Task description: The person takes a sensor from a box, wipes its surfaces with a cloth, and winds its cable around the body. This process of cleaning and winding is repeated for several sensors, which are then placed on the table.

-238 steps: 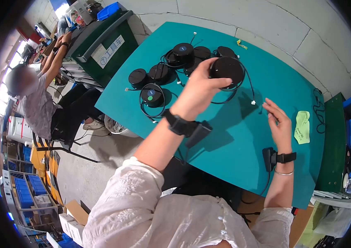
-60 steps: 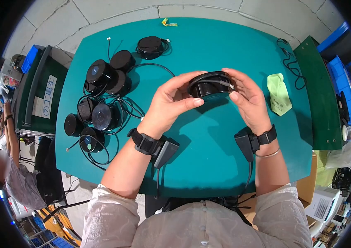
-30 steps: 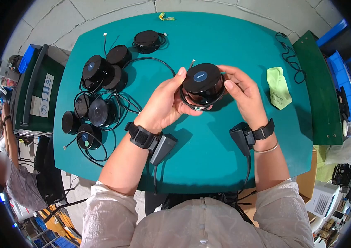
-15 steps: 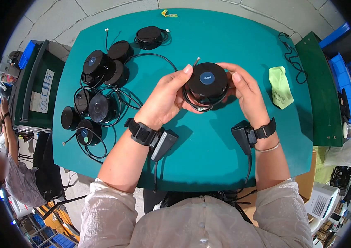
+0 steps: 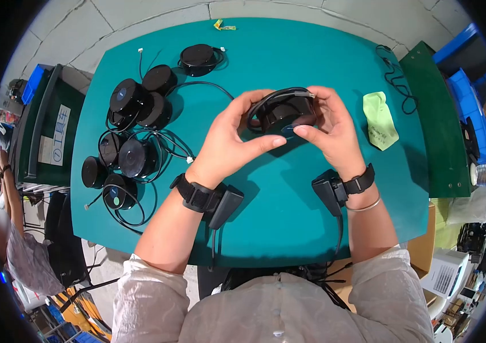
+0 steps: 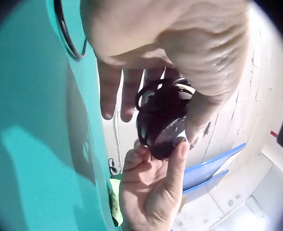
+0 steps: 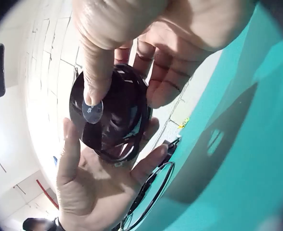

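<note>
Both hands hold a black puck-shaped device [image 5: 289,117] above the table, its black cable coiled around its side. The device is tilted, with the cable coil uppermost in the head view and its round face with a small blue label [image 7: 92,112] turned toward the person. My left hand [image 5: 226,140] grips its left side, thumb in front and fingers behind. On the right side my right hand [image 5: 334,131] grips it likewise, with the thumb over the label in the right wrist view. The pale cable end [image 5: 311,95] lies near the right fingers.
Several similar black devices [image 5: 136,157] with cables cluster at the table's left. Another one [image 5: 198,57] stands apart at the back. A light green paper [image 5: 379,123] and a thin black cable [image 5: 394,80] lie at right. A green cabinet [image 5: 437,120] borders the table's right side.
Earliest, the left hand alone held a device while the right hand was empty. In the last second, both hands have tipped the device from label up to label toward the person.
</note>
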{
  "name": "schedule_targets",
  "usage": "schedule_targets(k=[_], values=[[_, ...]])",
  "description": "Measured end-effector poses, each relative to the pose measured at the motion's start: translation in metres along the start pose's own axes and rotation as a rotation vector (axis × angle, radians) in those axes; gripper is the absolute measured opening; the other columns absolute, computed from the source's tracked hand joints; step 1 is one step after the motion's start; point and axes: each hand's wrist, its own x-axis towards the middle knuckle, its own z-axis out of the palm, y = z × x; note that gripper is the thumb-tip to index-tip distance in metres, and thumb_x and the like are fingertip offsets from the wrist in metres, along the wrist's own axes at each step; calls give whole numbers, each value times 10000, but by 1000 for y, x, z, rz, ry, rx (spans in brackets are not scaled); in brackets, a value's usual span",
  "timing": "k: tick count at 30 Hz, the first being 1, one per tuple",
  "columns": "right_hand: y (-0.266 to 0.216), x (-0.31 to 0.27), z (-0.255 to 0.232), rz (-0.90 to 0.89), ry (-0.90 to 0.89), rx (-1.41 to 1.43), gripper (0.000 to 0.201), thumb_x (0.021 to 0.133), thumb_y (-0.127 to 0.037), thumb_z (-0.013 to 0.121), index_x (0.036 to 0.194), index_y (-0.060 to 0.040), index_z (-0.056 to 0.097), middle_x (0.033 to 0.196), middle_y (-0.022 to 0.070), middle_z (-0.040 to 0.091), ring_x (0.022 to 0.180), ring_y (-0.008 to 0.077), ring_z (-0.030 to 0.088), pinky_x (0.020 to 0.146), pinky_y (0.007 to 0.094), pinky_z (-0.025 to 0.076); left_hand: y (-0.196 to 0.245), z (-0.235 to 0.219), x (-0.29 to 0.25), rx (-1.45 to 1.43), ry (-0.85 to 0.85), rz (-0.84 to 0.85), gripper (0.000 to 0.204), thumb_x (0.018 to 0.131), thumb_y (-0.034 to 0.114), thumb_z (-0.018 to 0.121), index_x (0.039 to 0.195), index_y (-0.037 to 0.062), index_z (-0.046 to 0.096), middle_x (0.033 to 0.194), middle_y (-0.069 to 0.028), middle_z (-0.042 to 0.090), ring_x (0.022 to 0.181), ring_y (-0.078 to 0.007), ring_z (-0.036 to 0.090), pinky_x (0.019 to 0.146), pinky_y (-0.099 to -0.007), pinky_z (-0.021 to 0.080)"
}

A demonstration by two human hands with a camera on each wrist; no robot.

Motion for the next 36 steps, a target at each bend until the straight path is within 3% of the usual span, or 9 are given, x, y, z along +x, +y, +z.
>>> schedule_targets(k=[5,18,20,22,24,30,32,34,36], values=[[-3,3,-1,-33,31,58,498,795,-9,733,1217,-36,471,1107,79,572,952,151,599,834,298,525,4,2,4,-130,-1,-203,634,732,-10,770,1293,-14,476,1173,-79,580,1129,-166,544,959,-321,462],[0,7,-1,36,-3,32,483,826,-71,728,1238,-30,479,1111,52,600,944,140,618,837,280,506,-1,-3,2,-99,30,-64,604,750,21,766,1294,-24,508,1204,-108,607,1110,-179,572,975,-324,444],[-2,5,4,97,40,96,449,830,-82,726,1211,-20,495,1074,56,609,914,133,621,801,272,516,-6,-1,2,-237,102,-82,542,801,46,731,1289,-30,507,1150,-76,617,1056,-157,582,944,-313,461],[-3,6,6,149,104,145,417,834,-92,725,1183,-10,512,1037,60,619,884,126,624,764,265,527,-8,4,5,-386,118,-115,593,842,90,695,1354,-30,421,1255,-108,549,1165,-174,519,980,-327,436],[0,6,3,314,26,241,378,853,-155,718,1130,14,522,970,80,625,801,121,631,679,260,543,-3,8,3,-741,-41,-188,704,860,129,677,1434,13,288,1405,-132,393,1282,-251,425,1044,-448,390],[-12,9,-7,414,-8,365,485,924,-409,602,1055,53,531,925,109,622,670,174,645,639,270,553,0,11,6,-735,-23,-222,590,901,99,610,1412,26,324,1377,-172,433,1294,-312,431,1074,-514,377],[-25,7,-24,443,76,204,498,921,-442,583,1039,40,542,957,141,623,753,228,647,710,318,553,-14,5,5,-924,27,-278,482,929,110,577,1368,46,388,1351,-173,471,1277,-328,449,1087,-528,376],[-24,9,-49,66,409,-925,446,874,-390,650,1017,23,559,1006,169,611,865,287,626,803,373,532,-15,2,6,-885,21,-262,420,949,188,570,1318,43,433,1330,-157,497,1266,-326,459,1089,-551,373],[-46,1,-69,68,530,-1272,424,802,-344,716,1001,5,580,1018,189,603,951,337,590,854,402,500,-15,0,5,-1012,104,-247,480,946,278,578,1326,28,424,1340,-140,493,1284,-314,442,1076,-579,373]])
